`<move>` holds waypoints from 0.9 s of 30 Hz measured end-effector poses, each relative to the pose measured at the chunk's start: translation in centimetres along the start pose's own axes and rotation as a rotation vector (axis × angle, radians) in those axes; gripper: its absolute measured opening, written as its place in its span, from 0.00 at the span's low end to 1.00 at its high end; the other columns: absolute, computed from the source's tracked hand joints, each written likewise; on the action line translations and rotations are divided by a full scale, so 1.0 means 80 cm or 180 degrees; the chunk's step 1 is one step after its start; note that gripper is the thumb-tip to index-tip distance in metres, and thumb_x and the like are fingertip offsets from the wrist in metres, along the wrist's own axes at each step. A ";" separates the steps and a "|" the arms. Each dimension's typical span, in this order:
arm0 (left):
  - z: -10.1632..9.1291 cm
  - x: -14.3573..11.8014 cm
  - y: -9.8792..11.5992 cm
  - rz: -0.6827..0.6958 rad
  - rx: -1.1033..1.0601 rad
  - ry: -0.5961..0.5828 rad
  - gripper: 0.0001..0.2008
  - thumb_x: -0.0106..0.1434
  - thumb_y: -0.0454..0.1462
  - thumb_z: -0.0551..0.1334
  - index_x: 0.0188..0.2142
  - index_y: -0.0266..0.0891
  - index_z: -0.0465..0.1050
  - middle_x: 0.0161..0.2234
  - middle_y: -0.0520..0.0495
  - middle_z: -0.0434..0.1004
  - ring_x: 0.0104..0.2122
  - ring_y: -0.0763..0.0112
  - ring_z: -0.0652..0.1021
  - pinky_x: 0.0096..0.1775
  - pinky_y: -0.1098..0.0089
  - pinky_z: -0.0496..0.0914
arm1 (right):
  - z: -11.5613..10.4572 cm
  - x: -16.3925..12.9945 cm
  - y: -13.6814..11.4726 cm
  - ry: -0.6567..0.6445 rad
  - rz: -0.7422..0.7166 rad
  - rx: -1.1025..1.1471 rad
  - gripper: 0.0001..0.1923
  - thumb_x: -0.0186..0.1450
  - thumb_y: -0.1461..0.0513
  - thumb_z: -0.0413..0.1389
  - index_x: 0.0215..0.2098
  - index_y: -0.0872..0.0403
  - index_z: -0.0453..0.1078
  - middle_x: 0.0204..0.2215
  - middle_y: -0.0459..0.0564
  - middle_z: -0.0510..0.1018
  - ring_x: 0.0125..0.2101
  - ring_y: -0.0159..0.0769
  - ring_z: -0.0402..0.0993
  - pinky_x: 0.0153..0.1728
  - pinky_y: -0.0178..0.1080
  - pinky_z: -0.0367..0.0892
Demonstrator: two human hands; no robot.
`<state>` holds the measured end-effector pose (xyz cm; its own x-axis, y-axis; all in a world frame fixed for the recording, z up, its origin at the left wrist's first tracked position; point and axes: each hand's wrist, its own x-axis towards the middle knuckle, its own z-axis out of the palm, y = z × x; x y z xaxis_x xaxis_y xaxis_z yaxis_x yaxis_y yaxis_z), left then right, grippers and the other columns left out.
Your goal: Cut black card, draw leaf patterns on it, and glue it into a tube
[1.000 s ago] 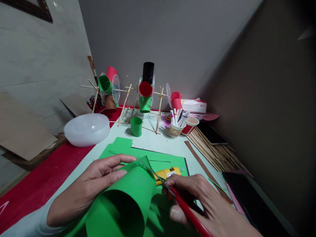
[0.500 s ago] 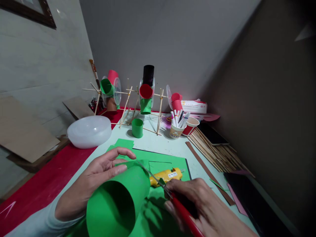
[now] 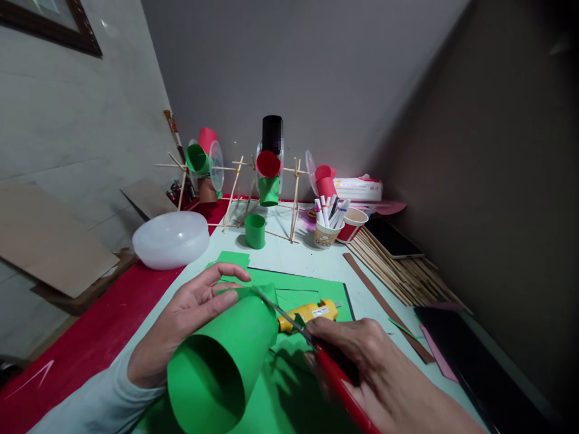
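**Scissors at the rim of the green tube**

Since a moment ago the green paper tube (image 3: 221,361) has tilted slightly rightward. Left hand (image 3: 190,313) cradles it, fingers loosely spread along its side. Right hand (image 3: 375,374) fingers grip red-handled scissors (image 3: 316,355), blades at the tube's far rim, above the surface (image 3: 298,259), beside a yellow glue gun (image 3: 310,311).

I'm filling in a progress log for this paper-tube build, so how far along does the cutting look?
Done: the stick frame at the back already carries red and green tubes, and one small green tube stands finished. In hand: the left hand holds a rolled green tube while the right hand works red-handled scissors at its far rim. Left: that trim isn't finished; green sheets remain uncut.
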<state>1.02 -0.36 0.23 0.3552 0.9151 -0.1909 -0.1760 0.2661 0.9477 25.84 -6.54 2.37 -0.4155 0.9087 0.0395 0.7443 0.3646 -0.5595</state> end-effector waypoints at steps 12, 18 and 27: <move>0.023 -0.013 0.006 0.0086 -0.0137 0.0146 0.15 0.57 0.42 0.73 0.41 0.41 0.76 0.29 0.51 0.80 0.27 0.72 0.78 0.28 0.77 0.68 | 0.001 0.010 0.000 0.0045 0.0110 0.0072 0.08 0.64 0.58 0.62 0.32 0.51 0.67 0.27 0.42 0.76 0.26 0.33 0.70 0.28 0.33 0.61; 0.010 -0.006 -0.003 0.0120 0.0037 0.0069 0.18 0.57 0.45 0.73 0.44 0.41 0.75 0.26 0.52 0.78 0.24 0.75 0.74 0.26 0.77 0.66 | 0.013 0.003 0.011 -0.0151 0.0063 0.0251 0.12 0.70 0.54 0.53 0.30 0.50 0.65 0.23 0.43 0.73 0.25 0.34 0.69 0.24 0.32 0.59; -0.013 0.001 0.003 0.0129 0.0206 -0.0128 0.18 0.57 0.44 0.72 0.46 0.43 0.75 0.29 0.53 0.78 0.26 0.74 0.75 0.29 0.76 0.68 | 0.010 0.003 0.018 -0.0231 -0.0350 0.0597 0.11 0.69 0.62 0.49 0.27 0.50 0.59 0.21 0.42 0.68 0.20 0.31 0.58 0.23 0.33 0.54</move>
<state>0.03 0.07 0.19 0.3858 0.9114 -0.1430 -0.1316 0.2078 0.9693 26.40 -5.97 0.92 -0.5305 0.8461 0.0528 0.5850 0.4105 -0.6995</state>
